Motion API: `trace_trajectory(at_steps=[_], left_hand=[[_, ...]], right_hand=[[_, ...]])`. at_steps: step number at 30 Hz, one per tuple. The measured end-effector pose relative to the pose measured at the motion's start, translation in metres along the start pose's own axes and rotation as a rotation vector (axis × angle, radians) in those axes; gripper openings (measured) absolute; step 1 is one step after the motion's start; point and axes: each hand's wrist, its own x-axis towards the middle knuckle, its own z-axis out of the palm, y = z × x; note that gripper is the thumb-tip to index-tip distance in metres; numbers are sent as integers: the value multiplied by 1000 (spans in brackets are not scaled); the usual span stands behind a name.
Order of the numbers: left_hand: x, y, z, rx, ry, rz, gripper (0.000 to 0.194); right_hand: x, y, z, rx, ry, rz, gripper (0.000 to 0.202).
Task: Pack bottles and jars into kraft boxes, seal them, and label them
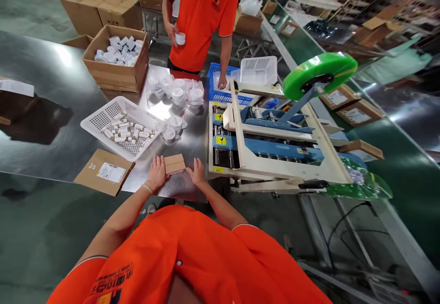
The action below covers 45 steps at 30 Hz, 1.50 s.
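On the metal table in front of me lies a small brown cardboard box [174,163], its top flaps closed. My left hand [157,172] rests against the box's left side, with the fingers stretched out. At the box's right end, my right hand [197,172] is open, fingers apart; whether it touches the cardboard I cannot tell. A white perforated basket [93,125] beyond my left hand holds several small white cylindrical parts with metal ends. To its lower left is a brown carton piece [90,168] with a white label. Round white items in clear bags [177,94] sit farther back.
Right of the table stands a carton-sealing machine [261,147] with a green tape roll [319,75]. Across the table, a co-worker [202,19] holds a white round item, other hand by a blue crate [215,94]. An open carton [115,75] holds white items.
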Motion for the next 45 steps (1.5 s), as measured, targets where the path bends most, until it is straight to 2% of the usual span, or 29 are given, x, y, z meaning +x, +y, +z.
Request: trace_trajectory(at_steps=[3,7,11,14,18,21,27,30,38,42,45], left_hand=[[9,1,3,-8,8,11,106],[25,4,4,8,35,29,105],[38,6,5,11,39,45,104],[46,9,4,47,30,73,103],[63,18,-7,95,0,144,101],[82,30,-17,17,-4,131,99],[133,63,-29,-95,-60,12,104],[166,83,-34,-126,-77,16,100],[249,131,-48,-176,-2,82,87],[285,146,-48,-202,17,105,90],[315,160,-44,-232,10,129,94]], right_hand=[[-15,17,3,-73,-120,50,94],[-21,22,4,-183,-284,149,114],[-18,19,4,-194,-303,138,116],[-17,21,5,-177,-315,119,126],[-16,23,5,-231,-362,74,138],[-15,22,7,-268,-362,60,139],[-17,26,13,-264,-337,19,136],[-21,31,11,-228,-308,6,138],[-27,30,5,-134,-307,26,138],[-27,31,4,-97,-341,50,137],[-28,37,12,-106,-342,23,130]])
